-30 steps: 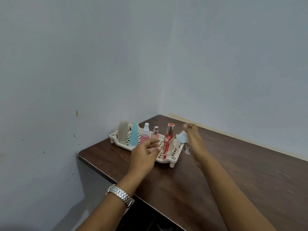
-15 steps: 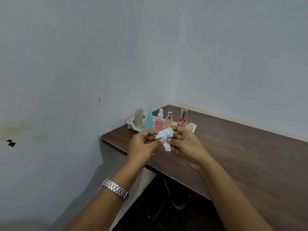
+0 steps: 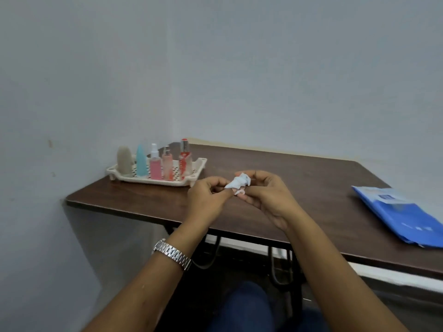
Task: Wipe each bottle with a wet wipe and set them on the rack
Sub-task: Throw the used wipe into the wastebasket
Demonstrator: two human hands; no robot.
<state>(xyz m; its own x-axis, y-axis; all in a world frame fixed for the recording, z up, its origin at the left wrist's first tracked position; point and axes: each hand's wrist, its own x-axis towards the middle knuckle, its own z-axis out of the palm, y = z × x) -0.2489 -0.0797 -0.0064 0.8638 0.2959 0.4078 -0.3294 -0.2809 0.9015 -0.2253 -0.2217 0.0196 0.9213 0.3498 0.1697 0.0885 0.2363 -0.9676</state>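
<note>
Head view. Pinching a crumpled wet wipe (image 3: 238,182) between the fingertips of left hand (image 3: 206,197) and right hand (image 3: 266,195), fingers of each curled onto it. Held up over the near middle of the table (image 3: 311,188), apart from the rack (image 3: 153,179) at the far left corner.

Changed within the last 1 s: left hand drawn back from the rack, where it had been reaching in beside the red bottle (image 3: 185,159); wipe, then in the right hand alone, now shared by 2 hands. Also swung rightward, bringing a blue packet (image 3: 402,216) into sight at the table's right side.

Standing upright in 1 row on the rack: beige bottle (image 3: 124,159), teal bottle (image 3: 141,161), pink spray bottle (image 3: 155,164), peach pump bottle (image 3: 167,165), then the red bottle. No bottle seen loose on the table. Judged from that: placing likely finished, with only the used wipe left to bunch up and put aside.

Hard to make out: whether folding or balling the wipe, impossible to tell. Bottle labels too blurred to read. Rack's far rim mostly hidden behind the 5 bottles. Blue packet cut off by the right edge, print unreadable, contents unknown. Table's far right end out of frame; beneath it, only dark legs and a knee in blue.
</note>
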